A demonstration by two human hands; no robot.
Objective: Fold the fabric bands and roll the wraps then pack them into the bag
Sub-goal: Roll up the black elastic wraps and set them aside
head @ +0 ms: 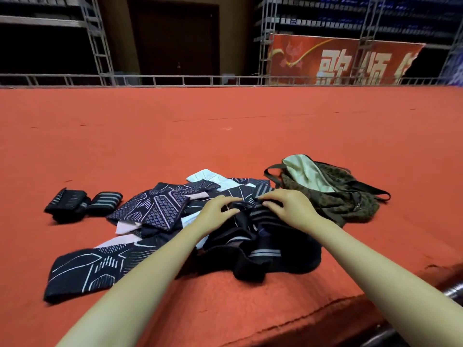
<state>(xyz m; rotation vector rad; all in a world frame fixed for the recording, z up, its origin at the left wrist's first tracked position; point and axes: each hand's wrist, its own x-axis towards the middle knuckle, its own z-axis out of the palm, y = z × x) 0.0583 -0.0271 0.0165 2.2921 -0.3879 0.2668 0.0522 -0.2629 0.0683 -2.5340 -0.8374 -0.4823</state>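
A heap of dark fabric bands with pale line patterns [155,209] lies on the red carpet in front of me. One long patterned band [85,271] stretches to the near left. A black wrap with grey stripes [263,249] lies bunched under my hands. My left hand [218,211] and my right hand [283,204] both grip its far end with curled fingers. Two rolled wraps [82,204] sit side by side at the left. An olive patterned bag [333,194] with a pale lining lies open at the right, just beyond my right hand.
The red carpet [225,126] spreads wide beyond the pile. Its near edge drops off at the lower right, where a dark pipe [451,291] shows. A metal truss rail [175,80] and a red banner [338,58] stand at the far end.
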